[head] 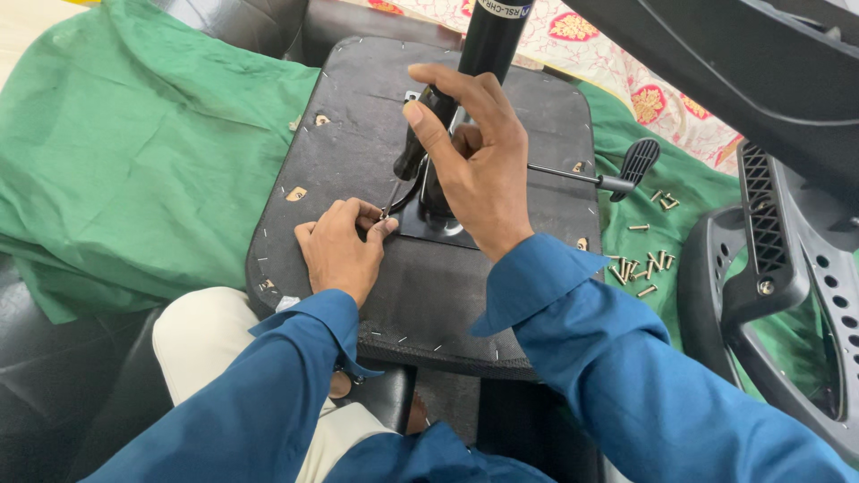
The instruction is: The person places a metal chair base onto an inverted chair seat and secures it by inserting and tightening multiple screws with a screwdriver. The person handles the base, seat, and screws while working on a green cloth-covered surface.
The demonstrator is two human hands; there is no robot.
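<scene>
Bare seat underside (358,152) left of blocking gas cylinder (490,40)

Both arms wear long blue sleeves (626,376) with loose, open cuffs turned out at the wrists. Cream trousers (206,349) cover the legs. Both hands are bare.

One label noted: a small rectangular sticker (504,9) at the top of the black gas-lift cylinder (488,45), upper centre of view. Dark ground, pale lettering, partly cut by the frame edge. No packages, signs or screens observed.
</scene>
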